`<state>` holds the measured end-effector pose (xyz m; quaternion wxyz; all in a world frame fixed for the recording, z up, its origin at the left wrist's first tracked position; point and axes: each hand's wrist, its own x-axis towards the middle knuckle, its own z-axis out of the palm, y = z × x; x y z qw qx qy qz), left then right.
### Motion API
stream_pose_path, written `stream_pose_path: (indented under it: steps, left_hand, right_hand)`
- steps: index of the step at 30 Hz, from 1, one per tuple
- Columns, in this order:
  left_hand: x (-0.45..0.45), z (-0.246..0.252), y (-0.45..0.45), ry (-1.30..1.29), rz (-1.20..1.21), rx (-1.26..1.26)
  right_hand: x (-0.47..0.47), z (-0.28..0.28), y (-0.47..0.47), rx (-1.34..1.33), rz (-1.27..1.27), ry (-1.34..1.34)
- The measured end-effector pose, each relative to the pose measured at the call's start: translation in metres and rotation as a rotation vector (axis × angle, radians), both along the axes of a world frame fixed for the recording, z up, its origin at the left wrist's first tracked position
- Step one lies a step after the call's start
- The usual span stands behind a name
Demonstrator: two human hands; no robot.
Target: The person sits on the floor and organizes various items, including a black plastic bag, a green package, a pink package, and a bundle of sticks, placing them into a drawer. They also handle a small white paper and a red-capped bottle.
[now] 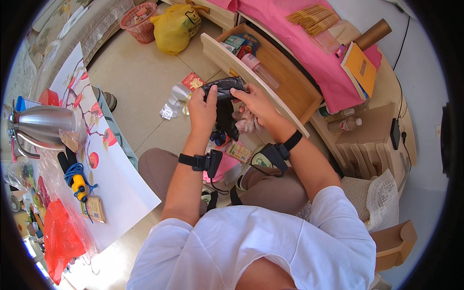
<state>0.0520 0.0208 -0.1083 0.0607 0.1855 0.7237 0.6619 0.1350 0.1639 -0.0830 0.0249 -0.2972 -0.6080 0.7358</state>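
Both of my hands hold a black plastic bag [225,87] stretched between them, and part of it hangs down. My left hand [203,105] grips one side with the thumb on top. My right hand [258,103] pinches the other side. A crumpled translucent plastic bag [248,121] hangs by my right fingers; whether they hold it I cannot tell. Left of my hands, a silvery plastic bag [175,101] and a red packet with a gold design [193,81] lie on the floor. Just beyond my right hand is the front of an open wooden drawer [250,79].
Inside the drawer lies a pink-capped clear bottle [261,70] among small boxes. A yellow bag [175,29] and a red basket [139,23] stand on the floor. On the left table [127,188] are a steel jug [47,125] and a blue cord [75,174]. A cardboard box [393,243] sits behind right.
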Motion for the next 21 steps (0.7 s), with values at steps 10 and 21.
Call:
stream_pose_path:
  steps: [10,21]
  left_hand:
    - [0.006,0.011,-0.005,-0.370,-0.106,0.093]
    - [0.007,0.007,-0.002,-0.490,-0.125,0.098]
  right_hand:
    - [0.001,0.004,-0.004,-0.061,-0.017,0.158]
    - [0.003,-0.006,-0.006,-0.212,-0.094,0.191]
